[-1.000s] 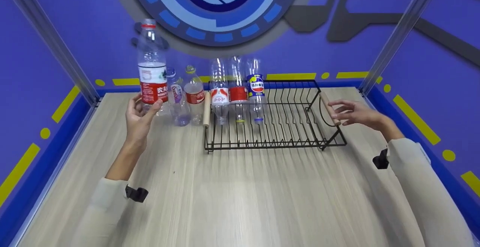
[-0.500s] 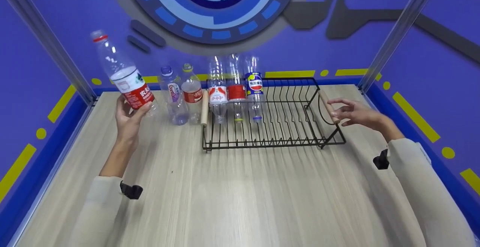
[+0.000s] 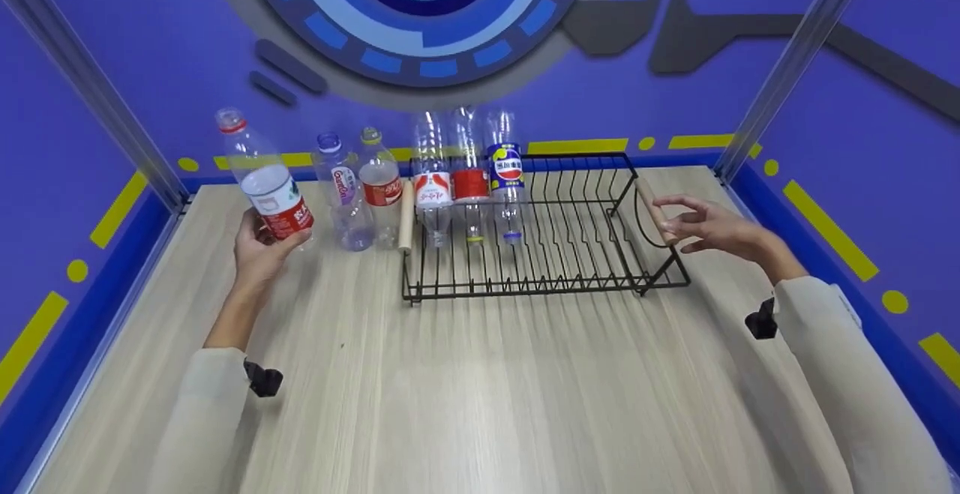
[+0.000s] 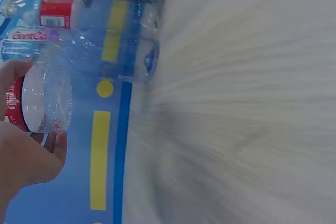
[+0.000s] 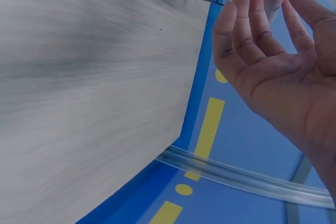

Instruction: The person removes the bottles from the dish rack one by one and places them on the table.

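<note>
My left hand grips a large clear plastic bottle with a red and white label. It leans, neck up and to the left, and in the left wrist view its base hangs clear of the table. To its right stand a slim purple-capped bottle and a yellow-topped bottle with a red label. Three bottles, one with a blue label, stand neck down in the left part of a black wire dish rack. My right hand pinches the rack's right wooden handle between thumb and fingers.
The rack stands at the back of a light wood table, its left wooden handle beside the yellow-topped bottle. Blue-purple panels close the back and sides, with metal posts at the corners.
My left hand has carried the large bottle left, away from the other two standing bottles, then lowered it. The bottle has gone from upright to leaning left. My right hand stays at the handle.
</note>
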The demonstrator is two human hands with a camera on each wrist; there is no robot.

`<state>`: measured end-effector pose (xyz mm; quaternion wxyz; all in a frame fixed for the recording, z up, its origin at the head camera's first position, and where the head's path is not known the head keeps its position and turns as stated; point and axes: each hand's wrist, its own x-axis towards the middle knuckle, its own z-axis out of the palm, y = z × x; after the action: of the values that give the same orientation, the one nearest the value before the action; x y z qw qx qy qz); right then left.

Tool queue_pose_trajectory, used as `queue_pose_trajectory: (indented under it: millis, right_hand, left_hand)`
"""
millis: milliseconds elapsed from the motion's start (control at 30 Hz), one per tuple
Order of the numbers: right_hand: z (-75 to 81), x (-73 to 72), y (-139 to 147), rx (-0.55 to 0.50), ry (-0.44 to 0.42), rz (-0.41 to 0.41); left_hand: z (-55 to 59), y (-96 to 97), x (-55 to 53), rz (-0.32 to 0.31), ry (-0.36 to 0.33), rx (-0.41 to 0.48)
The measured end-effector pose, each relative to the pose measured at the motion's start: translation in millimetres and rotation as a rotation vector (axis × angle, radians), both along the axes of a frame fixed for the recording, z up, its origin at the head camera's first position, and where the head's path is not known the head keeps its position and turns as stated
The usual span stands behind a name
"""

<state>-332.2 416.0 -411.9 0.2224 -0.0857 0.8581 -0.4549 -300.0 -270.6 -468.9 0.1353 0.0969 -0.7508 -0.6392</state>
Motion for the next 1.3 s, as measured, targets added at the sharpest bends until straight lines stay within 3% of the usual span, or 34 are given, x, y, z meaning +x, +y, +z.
queue_pose_trajectory:
  millis: [300, 467, 667, 1067, 1300]
  right_hand:
    - [-3.5, 1.8, -0.2, -0.006, 0.001, -0.011]
    - [-5.2, 4.1, -0.4, -0.034, 0.003, -0.019]
    - [-7.4, 7.0, 0.1, -0.051, -0.003, -0.031]
    - [-7.1, 6.0, -4.3, -0.067, 0.000, -0.023]
    - [-9.8, 8.7, -2.8, -0.089, -0.009, -0.023]
  left_hand:
    - [-26.6, -1.4, -10.8, 0.053, -0.068, -0.057]
    - [-35.2, -0.8, -17.1, 0.035, -0.120, -0.113]
    - [-44.4, -0.7, -23.1, -0.008, -0.120, -0.179]
    - [-41.9, -3.7, -23.1, -0.059, -0.144, -0.147]
    - [-42.7, 2.6, -20.5, 0.013, -0.130, -0.119]
